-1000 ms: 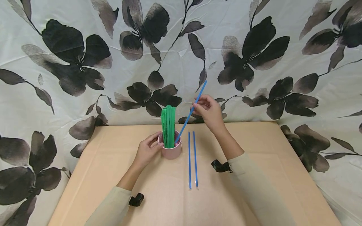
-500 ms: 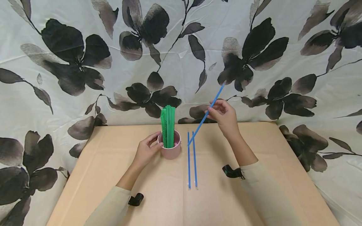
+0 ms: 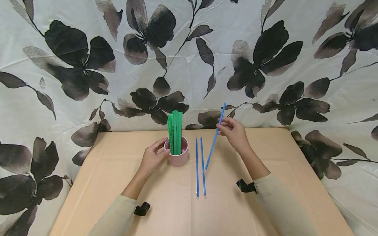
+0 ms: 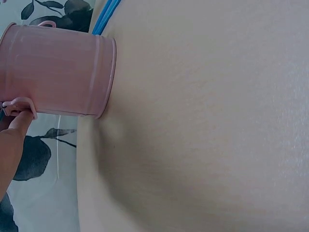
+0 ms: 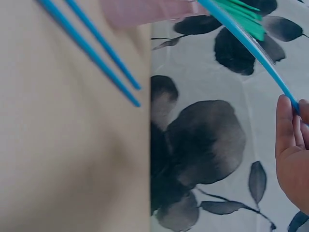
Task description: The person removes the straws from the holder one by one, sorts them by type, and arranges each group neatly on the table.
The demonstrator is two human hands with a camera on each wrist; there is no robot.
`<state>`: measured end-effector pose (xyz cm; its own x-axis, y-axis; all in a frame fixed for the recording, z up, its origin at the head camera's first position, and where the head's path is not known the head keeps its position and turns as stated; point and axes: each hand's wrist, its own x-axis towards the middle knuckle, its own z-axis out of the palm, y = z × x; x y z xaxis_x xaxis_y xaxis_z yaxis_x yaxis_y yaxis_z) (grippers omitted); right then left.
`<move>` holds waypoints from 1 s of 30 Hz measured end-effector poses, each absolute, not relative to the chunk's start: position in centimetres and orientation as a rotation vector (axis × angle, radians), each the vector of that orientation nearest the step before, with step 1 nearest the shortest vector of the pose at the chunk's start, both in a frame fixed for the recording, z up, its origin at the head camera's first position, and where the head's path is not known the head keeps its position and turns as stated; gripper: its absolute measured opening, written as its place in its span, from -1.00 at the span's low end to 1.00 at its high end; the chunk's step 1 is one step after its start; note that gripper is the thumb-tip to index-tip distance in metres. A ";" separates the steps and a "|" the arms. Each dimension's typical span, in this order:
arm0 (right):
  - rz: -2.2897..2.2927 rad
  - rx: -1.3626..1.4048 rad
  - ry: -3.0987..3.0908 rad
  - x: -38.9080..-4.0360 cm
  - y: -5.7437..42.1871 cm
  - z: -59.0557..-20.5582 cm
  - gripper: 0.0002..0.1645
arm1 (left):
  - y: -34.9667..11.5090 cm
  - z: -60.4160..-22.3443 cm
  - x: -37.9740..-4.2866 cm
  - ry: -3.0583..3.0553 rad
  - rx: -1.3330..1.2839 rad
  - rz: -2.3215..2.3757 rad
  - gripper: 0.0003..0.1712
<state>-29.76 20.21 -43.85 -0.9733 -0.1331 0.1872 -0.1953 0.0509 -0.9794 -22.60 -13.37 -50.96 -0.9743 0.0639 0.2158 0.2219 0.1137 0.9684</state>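
A pink pail (image 3: 178,160) with small side loops stands upright on the table, with a bundle of green strips (image 3: 175,132) bearing dark print upright inside it. My left hand (image 3: 153,157) holds the pail's left side, its thumb at the rim; in the left wrist view a finger is at a side loop (image 4: 21,102). To the right, my right hand (image 3: 234,134) pinches a slim blue straw (image 3: 215,137) between thumb and fingers, tilted, its lower end near the straws on the table. Two more blue straws (image 3: 197,167) lie side by side there.
The table (image 3: 165,203) has a tan covering and ends at a back edge against a white cloth (image 3: 206,78) with dark flowers. A small black device (image 3: 142,209) sits at the left cuff, another (image 3: 245,186) at the right cuff.
My right hand has carried the blue straw out of the pail, rightward over the two lying straws, then lowered it to their right, now steeper. The left hand and pail have stayed put.
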 end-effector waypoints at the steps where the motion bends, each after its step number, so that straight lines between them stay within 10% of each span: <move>1: 2.088 0.338 -2.271 -29.7 20.2 -44.2 -0.58 | -13.4 -51.0 -22.6 -2.253 -0.288 -1.993 -0.36; 30: 1.649 0.135 -2.898 -30.3 19.3 -52.4 -0.57 | -13.5 -50.9 -22.3 -2.251 -0.264 -2.054 -0.35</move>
